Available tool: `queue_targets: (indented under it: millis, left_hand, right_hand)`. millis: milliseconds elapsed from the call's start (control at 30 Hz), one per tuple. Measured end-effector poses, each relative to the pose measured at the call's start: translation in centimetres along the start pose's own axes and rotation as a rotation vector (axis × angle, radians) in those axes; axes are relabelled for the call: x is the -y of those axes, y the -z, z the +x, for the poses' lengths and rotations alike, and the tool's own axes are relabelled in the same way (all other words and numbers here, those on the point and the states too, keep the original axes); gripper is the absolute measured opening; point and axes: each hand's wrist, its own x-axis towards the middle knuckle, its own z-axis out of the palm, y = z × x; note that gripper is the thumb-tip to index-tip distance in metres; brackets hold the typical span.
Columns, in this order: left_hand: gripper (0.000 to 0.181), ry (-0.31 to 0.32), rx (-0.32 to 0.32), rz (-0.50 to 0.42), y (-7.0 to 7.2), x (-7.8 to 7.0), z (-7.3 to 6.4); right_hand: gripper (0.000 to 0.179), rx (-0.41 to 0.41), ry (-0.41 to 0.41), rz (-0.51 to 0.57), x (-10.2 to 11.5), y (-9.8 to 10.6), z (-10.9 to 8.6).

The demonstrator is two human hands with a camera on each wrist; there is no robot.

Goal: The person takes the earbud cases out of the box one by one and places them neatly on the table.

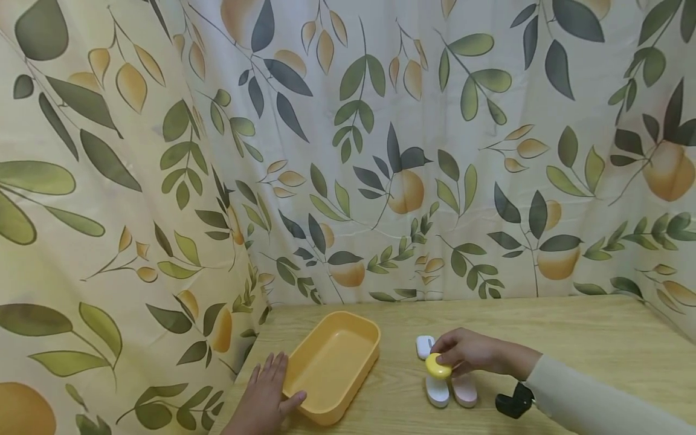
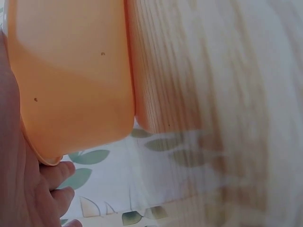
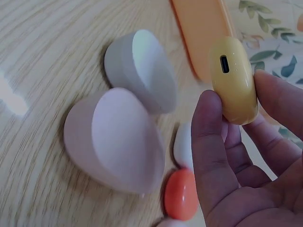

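My right hand (image 1: pixel 469 353) pinches a glossy yellow earbud charging case (image 1: pixel 438 366) between thumb and fingers, above the table. In the right wrist view its small charging port faces the camera. Beneath and beside it stand a pale grey slant-topped piece (image 3: pixel 142 71) and a pink one (image 3: pixel 116 142) of like shape. A white case (image 1: pixel 424 347) lies just behind, and an orange-red rounded case (image 3: pixel 181 195) shows in the right wrist view. My left hand (image 1: pixel 263 393) rests against the left side of a yellow-orange plastic bin (image 1: pixel 359 386), fingers straight, thumb at the near rim.
A black object (image 1: pixel 513 403) lies beside my right sleeve (image 1: pixel 587 393), partly covered by it. The wooden table (image 1: pixel 544 320) ends at a curtain (image 1: pixel 375 254) printed with leaves and fruit, which also hangs on the left.
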Motion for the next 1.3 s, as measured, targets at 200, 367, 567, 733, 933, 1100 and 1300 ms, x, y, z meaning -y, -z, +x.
queue_targets:
  millis: [200, 367, 567, 733, 933, 1100, 1300]
  left_hand:
    - [0.092, 0.031, 0.04, -0.005, 0.1, 0.0, 0.2]
    - [0.093, 0.036, 0.041, -0.009, 0.2, 0.0, 0.3]
    - [0.092, 0.025, 0.036, -0.001, -0.1, 0.4, 0.3]
    - [0.092, 0.02, 0.023, -0.007, -0.4, 0.5, 0.3]
    - [0.092, 0.014, 0.017, 0.004, -0.4, 0.7, 0.3]
    - [0.092, 0.016, 0.024, 0.001, -0.3, 0.7, 0.3]
    - [0.092, 0.024, 0.024, -0.011, -0.3, 0.6, 0.2]
  right_hand:
    - [0.026, -0.016, 0.009, 0.012, -0.2, 0.7, -1.2]
    - [0.027, -0.023, 0.013, 0.029, -0.4, 1.5, -2.2]
    - [0.027, -0.025, -0.004, 0.052, -1.3, 2.4, -2.9]
    - [0.027, -0.029, -0.018, 0.072, -1.9, 2.7, -3.6]
    - [0.031, -0.069, -0.048, 0.055, -2.5, 2.8, -4.4]
    - [0.033, -0.094, -0.06, 0.056, -2.9, 3.0, -4.9]
    - [0.034, -0.104, -0.052, 0.083, -3.6, 3.4, -5.3]
